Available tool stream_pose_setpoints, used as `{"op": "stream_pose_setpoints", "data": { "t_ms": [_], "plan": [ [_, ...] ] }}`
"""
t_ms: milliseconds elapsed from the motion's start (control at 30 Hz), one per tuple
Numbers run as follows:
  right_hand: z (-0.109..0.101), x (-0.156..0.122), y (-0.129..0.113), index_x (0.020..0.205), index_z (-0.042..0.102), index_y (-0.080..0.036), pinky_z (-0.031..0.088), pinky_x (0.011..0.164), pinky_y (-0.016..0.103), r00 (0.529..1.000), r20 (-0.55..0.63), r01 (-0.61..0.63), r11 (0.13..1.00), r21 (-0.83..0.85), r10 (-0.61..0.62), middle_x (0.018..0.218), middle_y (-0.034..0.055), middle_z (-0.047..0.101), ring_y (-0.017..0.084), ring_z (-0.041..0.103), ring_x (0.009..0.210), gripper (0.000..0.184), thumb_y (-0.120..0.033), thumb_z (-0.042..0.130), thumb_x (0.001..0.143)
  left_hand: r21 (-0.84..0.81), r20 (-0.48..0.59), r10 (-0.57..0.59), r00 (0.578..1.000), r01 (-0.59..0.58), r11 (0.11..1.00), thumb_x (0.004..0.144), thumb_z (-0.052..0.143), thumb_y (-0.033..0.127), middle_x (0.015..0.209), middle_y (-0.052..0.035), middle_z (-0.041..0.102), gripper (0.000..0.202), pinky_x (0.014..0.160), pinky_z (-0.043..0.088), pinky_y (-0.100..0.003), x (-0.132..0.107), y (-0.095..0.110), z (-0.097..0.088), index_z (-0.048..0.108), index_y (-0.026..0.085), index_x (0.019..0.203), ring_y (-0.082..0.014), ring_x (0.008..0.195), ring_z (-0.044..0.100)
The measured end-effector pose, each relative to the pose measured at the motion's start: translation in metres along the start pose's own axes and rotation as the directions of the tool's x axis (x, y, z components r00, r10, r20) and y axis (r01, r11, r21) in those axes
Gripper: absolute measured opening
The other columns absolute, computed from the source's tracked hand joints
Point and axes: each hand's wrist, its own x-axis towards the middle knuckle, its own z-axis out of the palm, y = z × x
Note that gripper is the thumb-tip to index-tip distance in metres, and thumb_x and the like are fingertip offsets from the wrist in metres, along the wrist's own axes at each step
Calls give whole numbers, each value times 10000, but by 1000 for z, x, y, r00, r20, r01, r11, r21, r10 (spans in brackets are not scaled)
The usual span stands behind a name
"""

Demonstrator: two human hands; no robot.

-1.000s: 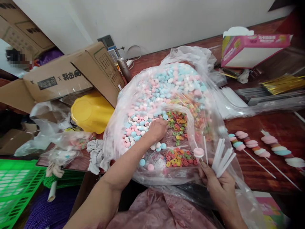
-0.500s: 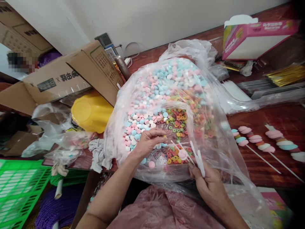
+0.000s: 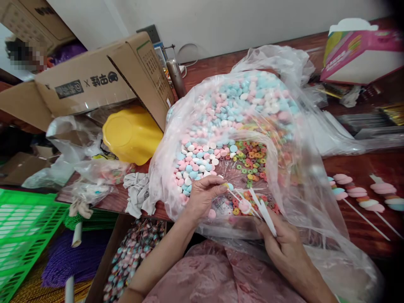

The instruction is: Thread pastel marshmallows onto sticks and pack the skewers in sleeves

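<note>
My left hand (image 3: 203, 195) pinches a small yellow candy ring (image 3: 226, 185) between thumb and fingertips, right by the tip of a thin white stick. Several white sticks (image 3: 267, 216) are gripped in my right hand (image 3: 282, 237), and a pink marshmallow (image 3: 244, 205) is threaded on one of them. Beneath both hands lies a large clear plastic bag (image 3: 273, 153), its opening rolled back. Inside are pink, white and blue marshmallows (image 3: 195, 162) on the left and colourful candy rings (image 3: 252, 160) on the right.
Finished-looking marshmallow skewers (image 3: 358, 192) lie on the table at right. A pink carton (image 3: 344, 59) stands behind them. To the left are an open cardboard box (image 3: 85, 90), a yellow tub (image 3: 132, 134), a grey cloth (image 3: 137, 193) and a green crate (image 3: 28, 240). A box of wrapped skewers (image 3: 132, 256) sits below.
My left hand has brought the yellow ring closer to the stick's tip. My right hand keeps its hold on the sticks. The view has turned slightly left.
</note>
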Motion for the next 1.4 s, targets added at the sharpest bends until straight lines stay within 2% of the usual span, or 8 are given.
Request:
{"op": "stream_pose_setpoints", "data": {
  "t_ms": [333,500,633,833,967,1067,1200,1400],
  "plan": [
    [9,-3,5,920,611,-203,386,504,258,999,37,-11,993,-120,16,619,-10,588,145,514,492,176,-190,436,914,515,323,507,799,-597,614,850,690,172,909,-84,756,123,799,582,-308,-8,-8,-8,801,211,886,-166,850,703],
    [8,-6,8,803,557,-218,371,487,236,998,35,-55,996,72,53,581,-38,482,123,446,481,181,-235,461,956,241,125,239,963,-263,934,707,855,273,816,-35,744,198,701,591,-278,-9,-5,-9,792,212,885,-154,758,692],
    [4,-6,11,737,502,-218,354,509,233,992,124,-3,996,93,-9,583,-41,451,115,433,501,220,-218,463,954,154,132,132,982,-152,976,637,901,342,780,-19,735,297,646,579,-250,-11,-2,-9,791,208,878,-135,695,676],
    [2,-7,13,840,592,-209,372,509,239,991,117,-62,998,27,58,592,-30,518,125,457,494,188,-256,455,960,426,391,482,784,-618,661,808,776,209,817,-45,765,80,750,574,-272,-16,1,-6,784,217,888,-152,761,706],
    [0,-10,11,902,622,-197,407,542,245,989,138,-48,999,-19,50,670,-4,617,137,536,535,190,-233,442,952,476,452,550,703,-711,517,846,727,174,850,-58,769,91,760,578,-280,-20,-1,-4,771,212,915,-159,788,715],
    [-3,-12,8,882,603,-200,388,514,222,992,124,-17,1000,6,16,632,-27,567,118,494,512,187,-231,441,969,437,299,522,799,-601,669,765,808,188,817,-47,766,96,739,574,-266,-23,-4,-1,784,213,855,-156,775,704],
    [-3,-15,7,852,566,-207,373,512,206,995,99,18,998,61,-24,619,-44,515,104,468,517,173,-226,456,984,97,88,164,983,-172,980,650,889,249,784,-24,754,174,658,579,-246,-26,-4,3,793,206,789,-133,695,682],
    [0,-18,12,871,571,-209,367,503,208,997,77,25,999,26,-27,604,-56,475,102,437,498,158,-191,452,975,-135,-7,-30,1000,29,990,553,925,225,691,1,731,211,631,561,-229,-28,1,6,770,189,691,-116,652,666]
  ]
}}
